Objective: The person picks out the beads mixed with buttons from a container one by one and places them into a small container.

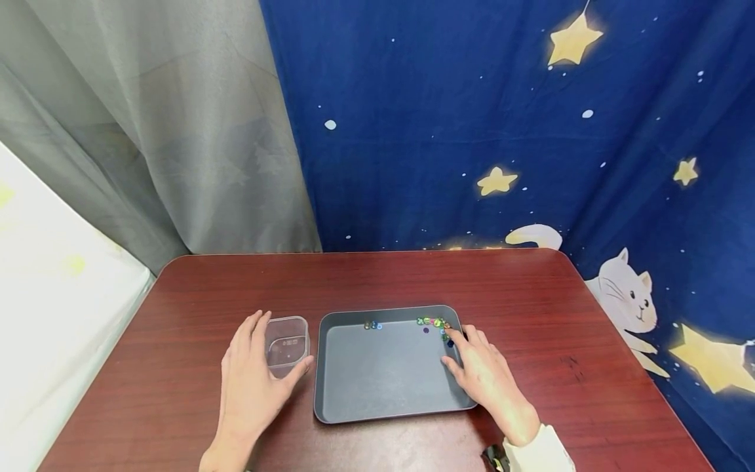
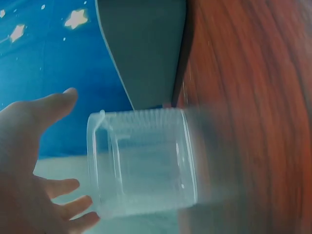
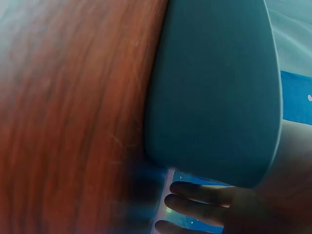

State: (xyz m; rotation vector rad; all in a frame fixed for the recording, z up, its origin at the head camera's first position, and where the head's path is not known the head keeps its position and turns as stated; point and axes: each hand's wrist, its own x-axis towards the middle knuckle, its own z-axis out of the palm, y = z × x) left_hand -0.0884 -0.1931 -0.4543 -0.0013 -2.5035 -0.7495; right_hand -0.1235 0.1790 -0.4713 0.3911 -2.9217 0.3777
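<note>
Nearest to the head camera are your left hand [image 1: 253, 380] and your right hand [image 1: 486, 373], the right one coming out of a white sleeve [image 1: 539, 452]. The small coloured beads [image 1: 437, 322] lie inside the grey tray [image 1: 389, 370]: most gather at its far right corner, a few sit along its far edge, left of the middle. Your right index finger reaches to this corner; the fingers are spread, the thumb apart over the tray. Whether the fingertip touches a bead, I cannot tell. Just beside the tray's left edge stands the clear container [image 1: 287, 352]. Your left fingers and thumb are spread wide about it, without pinching.

Tray and container rest on the table [image 1: 383, 282], which has a dark red wood grain and shines a little in front of the tray. Behind its far edge hangs a grey curtain [image 1: 224, 131] at the left, then a blue curtain [image 1: 413, 131] with yellow stars and, past the far right corner, a white cat [image 1: 625, 295]. Along the table's left edge is a white cloth [image 1: 47, 295].
</note>
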